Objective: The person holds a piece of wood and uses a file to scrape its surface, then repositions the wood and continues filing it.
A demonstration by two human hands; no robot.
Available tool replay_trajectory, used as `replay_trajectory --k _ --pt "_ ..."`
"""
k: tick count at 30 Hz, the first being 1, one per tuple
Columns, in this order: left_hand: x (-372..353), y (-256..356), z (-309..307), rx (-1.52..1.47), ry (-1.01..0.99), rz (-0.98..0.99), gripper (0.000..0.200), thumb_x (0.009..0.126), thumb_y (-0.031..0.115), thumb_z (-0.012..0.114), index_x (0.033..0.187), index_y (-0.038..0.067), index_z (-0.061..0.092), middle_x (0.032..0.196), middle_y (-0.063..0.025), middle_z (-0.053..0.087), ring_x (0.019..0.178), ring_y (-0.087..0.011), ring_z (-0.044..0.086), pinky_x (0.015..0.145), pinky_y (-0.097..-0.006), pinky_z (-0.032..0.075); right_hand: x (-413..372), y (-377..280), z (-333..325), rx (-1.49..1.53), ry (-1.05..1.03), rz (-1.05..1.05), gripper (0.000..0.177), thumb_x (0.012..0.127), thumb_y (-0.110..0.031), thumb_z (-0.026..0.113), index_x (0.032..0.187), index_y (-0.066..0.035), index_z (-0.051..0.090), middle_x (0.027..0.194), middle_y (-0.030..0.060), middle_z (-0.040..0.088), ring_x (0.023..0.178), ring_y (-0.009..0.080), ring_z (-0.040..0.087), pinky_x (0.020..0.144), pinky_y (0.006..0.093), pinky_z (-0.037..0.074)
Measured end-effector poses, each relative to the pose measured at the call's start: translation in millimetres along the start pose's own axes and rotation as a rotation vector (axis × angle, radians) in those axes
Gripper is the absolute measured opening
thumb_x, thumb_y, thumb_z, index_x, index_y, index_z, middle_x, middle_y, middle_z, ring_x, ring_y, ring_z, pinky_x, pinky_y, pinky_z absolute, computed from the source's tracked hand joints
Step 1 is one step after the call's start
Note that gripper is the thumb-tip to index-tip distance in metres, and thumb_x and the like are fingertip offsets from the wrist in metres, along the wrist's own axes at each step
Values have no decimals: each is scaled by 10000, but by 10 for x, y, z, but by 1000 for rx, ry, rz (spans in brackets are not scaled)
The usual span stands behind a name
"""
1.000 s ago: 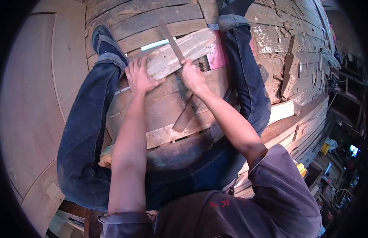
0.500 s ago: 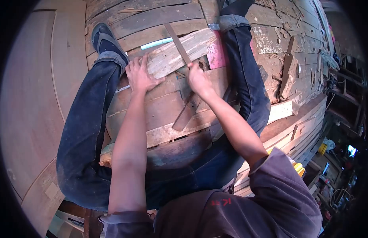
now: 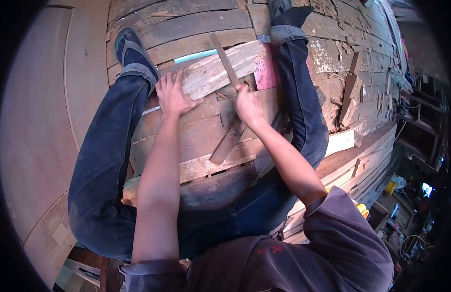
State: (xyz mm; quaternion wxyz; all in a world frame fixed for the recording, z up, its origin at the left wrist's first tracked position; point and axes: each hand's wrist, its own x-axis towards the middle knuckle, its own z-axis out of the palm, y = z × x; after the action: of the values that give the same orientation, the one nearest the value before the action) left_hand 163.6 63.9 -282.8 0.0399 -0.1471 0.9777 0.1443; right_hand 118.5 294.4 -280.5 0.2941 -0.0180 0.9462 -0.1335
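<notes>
A pale, rough-faced wooden board (image 3: pixel 220 68) lies slanted between my legs. My left hand (image 3: pixel 175 95) rests flat at its left end with the fingers spread, pressing on it. My right hand (image 3: pixel 248 106) is closed around the near end of a long, narrow, flat brown strip shaped like a blade (image 3: pixel 224 61). That strip crosses over the board, its far end past the board's upper edge. Beneath the board's right end shows a pink sheet (image 3: pixel 266 70). A short flat piece of dark wood (image 3: pixel 226 145) lies nearer to me.
Wood chips and offcuts (image 3: pixel 347 97) litter the plank floor (image 3: pixel 196 28) on the right. Stacked planks (image 3: pixel 364 155) run beside my right leg. A light blue strip (image 3: pixel 201 56) lies beyond the board. A large wooden panel (image 3: pixel 36 112) stands along the left.
My right hand has drawn slightly back toward me and to the right, bringing the flat brown strip with it. My left hand stays on the board. The whole view has shifted a little.
</notes>
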Motion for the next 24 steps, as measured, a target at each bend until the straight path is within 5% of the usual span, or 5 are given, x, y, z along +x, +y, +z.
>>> replay_trajectory --k 5,12,17,21,24 --pt "33 -30 -20 11 -26 -21 1176 462 584 892 1470 195 431 1342 -124 492 1290 -293 426 1126 -473 276 -323 463 137 -93 -27 -41 321 1039 -247 312 1195 -4 452 971 304 689 945 487 671 873 579 518" --pt "-7 -6 8 10 15 5 1156 448 558 889 1449 171 459 1299 -123 515 1254 -306 456 1099 -458 310 78 0 -103 -115 48 -44 290 1021 -188 347 1173 25 471 980 312 690 953 456 685 883 541 533" --pt "16 -17 21 24 27 4 1165 448 568 885 1458 181 453 1279 -117 519 1240 -298 462 1101 -457 309 -348 549 101 -101 -51 14 339 1041 -239 301 1180 20 469 974 322 682 939 467 682 869 549 535" --pt "32 2 -19 14 -60 -26 1172 457 569 900 1469 203 437 1340 -139 496 1305 -313 422 1132 -478 270 43 408 114 -21 27 -38 364 1055 -269 261 1179 0 472 991 317 678 958 480 668 880 561 524" --pt "11 -26 63 17 27 -8 1167 454 564 900 1464 205 439 1337 -133 498 1298 -307 426 1129 -475 273 326 219 44 -46 105 -41 267 971 -183 449 1158 9 447 929 312 674 868 491 671 793 587 533"
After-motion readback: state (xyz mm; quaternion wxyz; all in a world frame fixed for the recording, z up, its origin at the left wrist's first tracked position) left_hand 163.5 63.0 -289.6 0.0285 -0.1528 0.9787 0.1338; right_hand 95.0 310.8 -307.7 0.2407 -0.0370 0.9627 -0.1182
